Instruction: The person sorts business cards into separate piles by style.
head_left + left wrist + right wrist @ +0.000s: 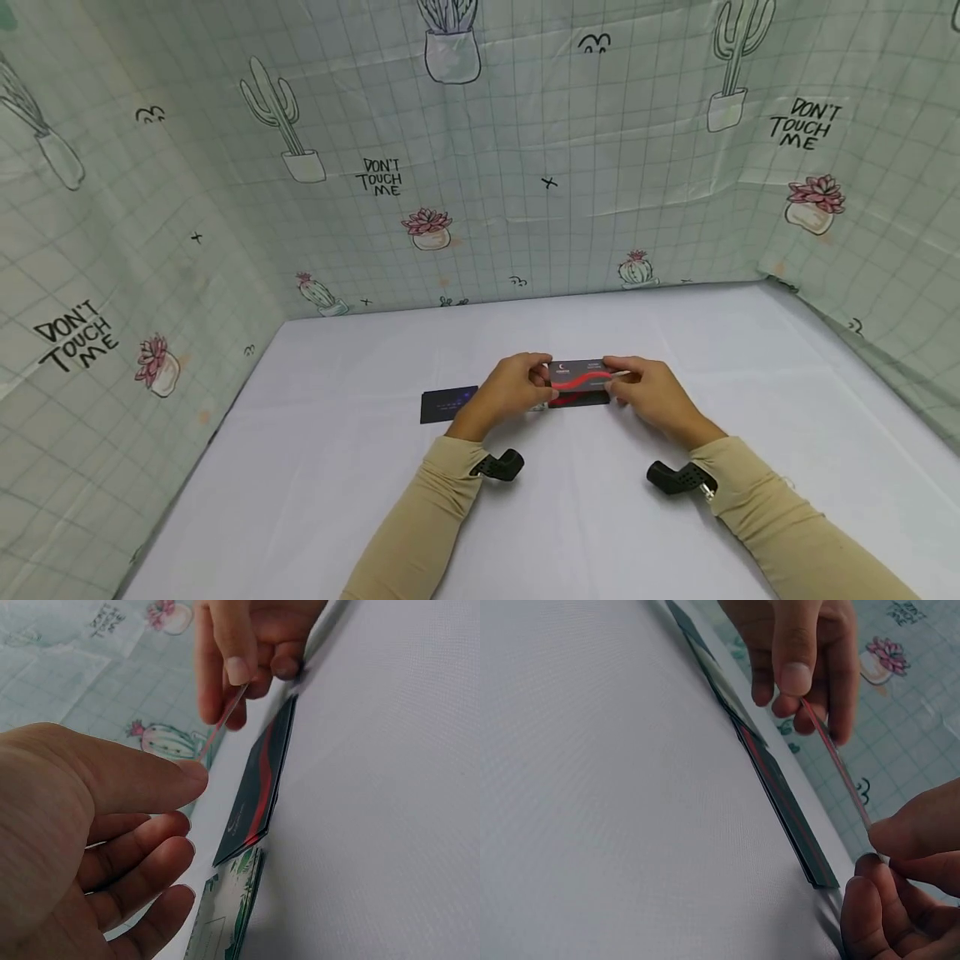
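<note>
Between both hands is a dark grey business card (579,375) with a red wave, held above the table. My left hand (512,388) pinches its left end between thumb and fingers, and my right hand (654,395) pinches the right end. Seen edge-on in the right wrist view, the card (840,766) looks like a thin strip. Below it, apart from the hands, a stack of matching dark cards (259,776) lies on the table. Touching or very near that stack is a pile of white cards with green leaves (225,911), mostly hidden behind the left hand in the head view.
Farther left on the white tabletop (337,475) lie black cards with blue print (442,406), partly covered by the left wrist. A cloth wall (495,167) with cactus drawings stands behind the table and along both sides. Each wrist wears a black camera mount (504,465).
</note>
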Motion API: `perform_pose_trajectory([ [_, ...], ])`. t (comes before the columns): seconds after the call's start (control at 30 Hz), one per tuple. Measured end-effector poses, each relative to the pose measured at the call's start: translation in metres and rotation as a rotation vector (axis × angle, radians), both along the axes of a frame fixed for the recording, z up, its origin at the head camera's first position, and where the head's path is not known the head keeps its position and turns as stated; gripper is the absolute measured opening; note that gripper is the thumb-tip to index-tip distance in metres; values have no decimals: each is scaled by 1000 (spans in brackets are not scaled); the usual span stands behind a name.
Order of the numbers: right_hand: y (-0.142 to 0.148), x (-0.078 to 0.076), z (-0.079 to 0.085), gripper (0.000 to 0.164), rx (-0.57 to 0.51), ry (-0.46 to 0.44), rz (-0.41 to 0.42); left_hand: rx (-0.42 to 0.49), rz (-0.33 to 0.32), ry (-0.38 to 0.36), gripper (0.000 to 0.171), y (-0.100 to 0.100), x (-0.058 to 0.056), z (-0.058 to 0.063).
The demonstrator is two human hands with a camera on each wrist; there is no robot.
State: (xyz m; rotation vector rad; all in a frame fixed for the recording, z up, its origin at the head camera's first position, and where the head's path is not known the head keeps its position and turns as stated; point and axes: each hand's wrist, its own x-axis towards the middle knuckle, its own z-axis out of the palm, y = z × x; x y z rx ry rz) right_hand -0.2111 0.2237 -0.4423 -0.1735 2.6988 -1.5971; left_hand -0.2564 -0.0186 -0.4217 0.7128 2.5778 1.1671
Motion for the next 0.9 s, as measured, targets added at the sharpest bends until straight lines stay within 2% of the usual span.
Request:
perform_pose_trajectory([
  [0.2, 1, -2, -3, 51, 37, 6, 15, -13, -10, 12, 56, 1, -1, -7],
  [0.37, 1, -5, -5, 50, 53, 25, 43, -39, 5, 34, 54, 0, 0, -5],
  [0.9, -1, -6, -11, 47, 111, 73, 32, -178, -6, 103, 52, 3, 2, -7],
])
